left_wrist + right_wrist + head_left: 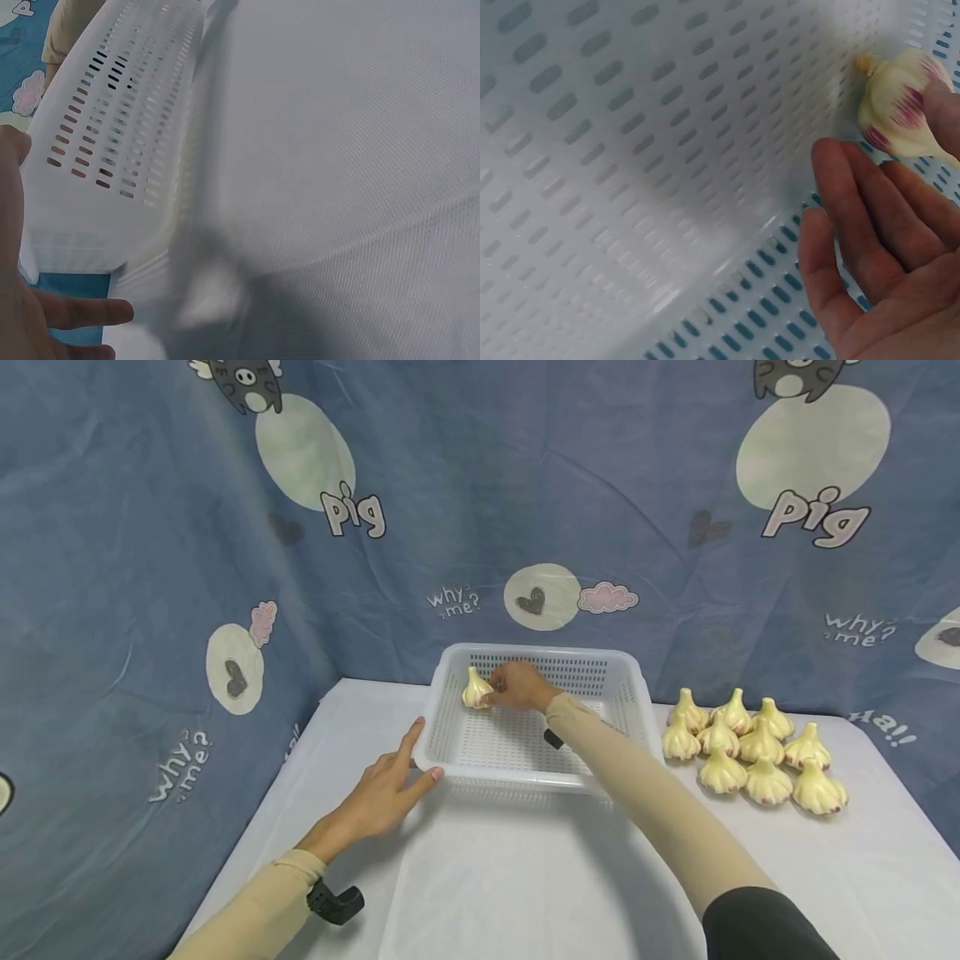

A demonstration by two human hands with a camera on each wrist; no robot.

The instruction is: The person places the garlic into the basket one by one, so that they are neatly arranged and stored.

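Observation:
A white perforated plastic basket [525, 779] stands on the table. Inside its left part is a single garlic bulb [475, 691], pale yellow with purple streaks, its stalk pointing up. My right hand [520, 685] reaches into the basket just right of this bulb. In the right wrist view the thumb [943, 112] overlaps the garlic bulb [901, 105], while the other fingers lie loosely bent beside it, their tips visible. My left hand [387, 792] is spread at the basket's front left corner, with thumb and index finger at the rim. Nothing is in its grasp.
Several more garlic bulbs [759, 743] stand grouped on the white table [510, 877], right of the basket. Behind the table hangs a blue patterned cloth [465, 510], close to the basket's back rim. My right forearm [652, 793] crosses the basket's front right part.

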